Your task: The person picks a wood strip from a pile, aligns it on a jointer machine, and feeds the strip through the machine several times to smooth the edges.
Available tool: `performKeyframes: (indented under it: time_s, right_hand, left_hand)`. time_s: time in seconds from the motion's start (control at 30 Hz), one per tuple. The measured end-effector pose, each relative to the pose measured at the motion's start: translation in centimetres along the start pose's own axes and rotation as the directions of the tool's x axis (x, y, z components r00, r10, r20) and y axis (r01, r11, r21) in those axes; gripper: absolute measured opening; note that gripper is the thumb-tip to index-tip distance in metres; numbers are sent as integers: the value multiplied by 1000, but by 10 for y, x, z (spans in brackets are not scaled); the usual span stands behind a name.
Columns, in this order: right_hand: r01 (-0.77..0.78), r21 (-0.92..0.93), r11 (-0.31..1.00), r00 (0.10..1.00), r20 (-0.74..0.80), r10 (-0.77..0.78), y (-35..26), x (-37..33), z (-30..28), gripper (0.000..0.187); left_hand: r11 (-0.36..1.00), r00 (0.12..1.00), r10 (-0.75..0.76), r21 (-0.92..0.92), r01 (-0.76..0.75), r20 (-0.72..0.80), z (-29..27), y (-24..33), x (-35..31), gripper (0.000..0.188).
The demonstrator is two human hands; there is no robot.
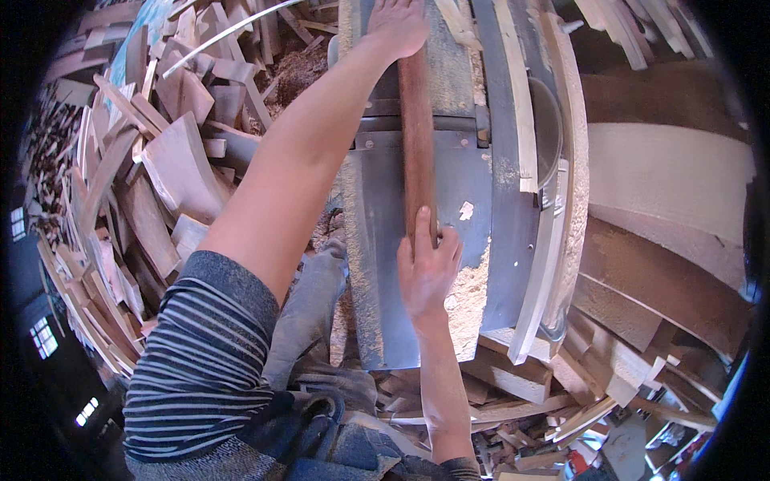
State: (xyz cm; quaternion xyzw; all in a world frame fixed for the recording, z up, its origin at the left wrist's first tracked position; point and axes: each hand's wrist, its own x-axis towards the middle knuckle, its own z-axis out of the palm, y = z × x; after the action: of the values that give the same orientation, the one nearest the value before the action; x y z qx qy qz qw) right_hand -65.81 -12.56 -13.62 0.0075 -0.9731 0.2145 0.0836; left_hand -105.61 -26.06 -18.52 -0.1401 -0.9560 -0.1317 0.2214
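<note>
A long, narrow reddish-brown wooden strip (419,136) lies lengthwise on the grey metal bed of a jointer-like planing machine (385,264). It crosses the dark gap in the middle of the bed. My left arm reaches far forward, and my left hand (398,30) rests flat on the strip's far part, its fingertips cut off by the upper edge. At the near end my right hand (431,260) grips the strip, with the index finger stretched along its top and the other fingers bent around the end. The strip's far end is out of sight.
Pale wood shavings (468,309) lie on the bed's near right. A pale batten (520,96) runs along the fence on the right. Curved wood offcuts (180,164) heap up at left; wide boards (674,176) are stacked at right. More scraps (505,373) lie below the bed's near edge.
</note>
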Motion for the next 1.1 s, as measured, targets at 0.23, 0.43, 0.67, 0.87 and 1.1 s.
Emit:
performKeyframes:
  time_s: [0.23,0.43,0.67,0.87,1.1]
  right_hand:
    - [32,-68,997,999,-32,-34,5,92,33,54]
    - [127,-87,988,985,-108,-136,3,197,61,53]
    - [160,-97,982,978,-115,-171,11,325,88,52]
    - [240,-119,963,959,-124,-254,15,283,68,57]
    - [-34,489,872,979,193,-70,-17,68,-56,56]
  left_hand:
    - [998,997,-19,-54,23,81,-84,-9,-62,57]
    - [887,890,-402,-150,437,216,-182,-80,-370,53]
    - [575,463,-788,215,790,407,-317,-45,-634,57]
    - [475,421,-844,101,874,332,-330,-22,-608,63]
    - [580,727,-620,-451,678,295,-348,82,-514,57]
